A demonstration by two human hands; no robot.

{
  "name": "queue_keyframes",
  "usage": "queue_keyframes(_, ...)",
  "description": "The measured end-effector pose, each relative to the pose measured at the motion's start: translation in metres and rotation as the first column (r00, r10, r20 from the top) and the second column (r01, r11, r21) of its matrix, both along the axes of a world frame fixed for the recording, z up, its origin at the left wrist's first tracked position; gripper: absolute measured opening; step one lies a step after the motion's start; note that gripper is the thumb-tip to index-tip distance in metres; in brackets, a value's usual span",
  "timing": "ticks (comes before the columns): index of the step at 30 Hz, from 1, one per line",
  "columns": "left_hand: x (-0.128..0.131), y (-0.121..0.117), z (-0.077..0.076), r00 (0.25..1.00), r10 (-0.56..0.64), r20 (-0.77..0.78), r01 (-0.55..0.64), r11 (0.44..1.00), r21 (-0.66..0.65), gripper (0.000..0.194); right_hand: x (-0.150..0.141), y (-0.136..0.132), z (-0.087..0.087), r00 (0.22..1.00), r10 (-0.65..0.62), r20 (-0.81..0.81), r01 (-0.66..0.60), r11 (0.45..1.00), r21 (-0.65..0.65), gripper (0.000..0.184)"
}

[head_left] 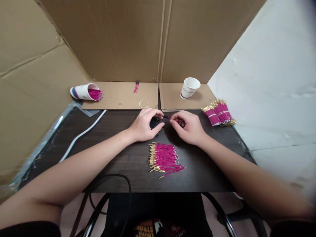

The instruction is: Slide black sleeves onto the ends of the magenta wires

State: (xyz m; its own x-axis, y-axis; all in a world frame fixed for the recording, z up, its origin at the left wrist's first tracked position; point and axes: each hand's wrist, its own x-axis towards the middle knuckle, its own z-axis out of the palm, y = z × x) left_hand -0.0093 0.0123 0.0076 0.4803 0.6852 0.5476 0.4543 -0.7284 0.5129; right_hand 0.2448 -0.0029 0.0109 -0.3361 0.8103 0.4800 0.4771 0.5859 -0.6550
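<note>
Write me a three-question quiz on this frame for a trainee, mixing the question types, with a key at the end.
1. True or false: the paper cup on the left lies on its side, with magenta pieces showing at its mouth.

2. Where is the loose row of magenta pieces?
A) in the upright cup
B) on the dark tabletop, between the forearms
C) on top of the banded bundles

3. Fill in the blank: the heap of black pieces is partly hidden by the person's ____ hand.

Key: 1. True. 2. B. 3. Left; the left hand covers part of it.
</note>
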Motion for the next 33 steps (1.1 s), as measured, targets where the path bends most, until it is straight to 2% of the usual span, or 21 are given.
queue_keyframes(6,-0.001,0.005,-0.004,0.998,0.026,-0.062,-0.024,0.999,0.037,0.003,0.008,0.015,-0.012,0.991,-0.078,0.108,0.064,0.989,0.129,0.009)
queue_keyframes(13,-0.001,0.007,-0.006,0.994,0.013,-0.108,-0.012,1.000,0.007,0.004,0.012,0.025,-0.025,0.982,-0.103,0.157,0.083,0.988,0.128,0.009)
queue_keyframes(23,-0.001,0.009,-0.011,0.989,0.045,-0.140,-0.049,0.999,-0.021,0.017,0.012,0.026,-0.024,0.986,-0.091,0.137,0.078,0.992,0.096,0.010)
queue_keyframes(33,-0.001,0.011,-0.014,0.988,0.045,-0.147,-0.049,0.999,-0.025,0.009,0.012,0.025,-0.023,0.991,-0.071,0.115,0.066,0.997,0.046,0.010)
